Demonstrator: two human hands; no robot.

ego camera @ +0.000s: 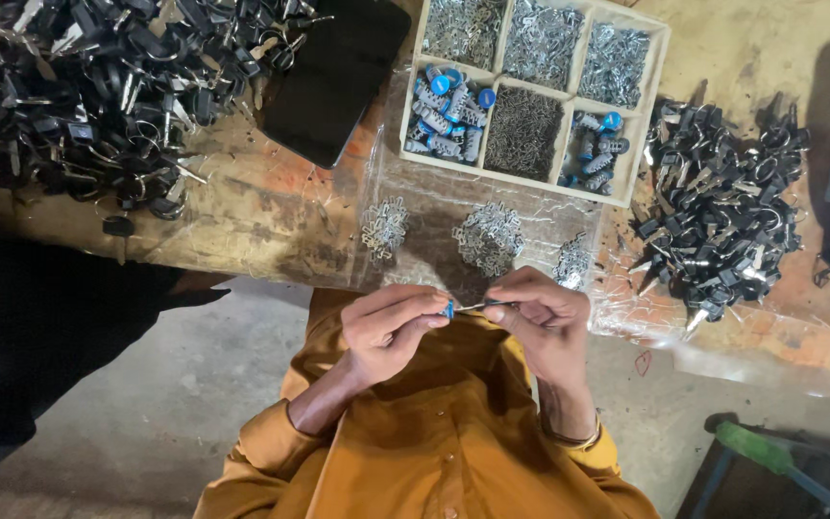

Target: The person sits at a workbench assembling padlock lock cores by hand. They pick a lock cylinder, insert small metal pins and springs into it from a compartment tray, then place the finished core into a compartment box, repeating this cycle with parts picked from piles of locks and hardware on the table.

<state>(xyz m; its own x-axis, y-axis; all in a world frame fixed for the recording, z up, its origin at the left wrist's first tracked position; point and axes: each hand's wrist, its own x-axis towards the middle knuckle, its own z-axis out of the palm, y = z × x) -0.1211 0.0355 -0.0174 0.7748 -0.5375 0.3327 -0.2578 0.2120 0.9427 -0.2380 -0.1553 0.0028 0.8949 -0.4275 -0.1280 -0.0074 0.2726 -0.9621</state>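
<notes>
My left hand [391, 325] pinches a small blue-capped metal cylinder [449, 309] at chest height, just below the table's edge. My right hand [542, 322] holds a thin metal piece [473, 307] whose tip meets the cylinder. Both hands are close together over my mustard-coloured shirt [434, 442]. On clear plastic sheeting in front of them lie three small heaps of silvery metal parts [488, 236].
A wooden compartment tray [651, 82] holds blue-capped cylinders [449, 112], springs and pins. Piles of black padlock parts lie at the left [88, 86] and right [718, 216]. A black flat slab [333, 72] rests beside the tray. A dark-sleeved person [40, 327] is at the left.
</notes>
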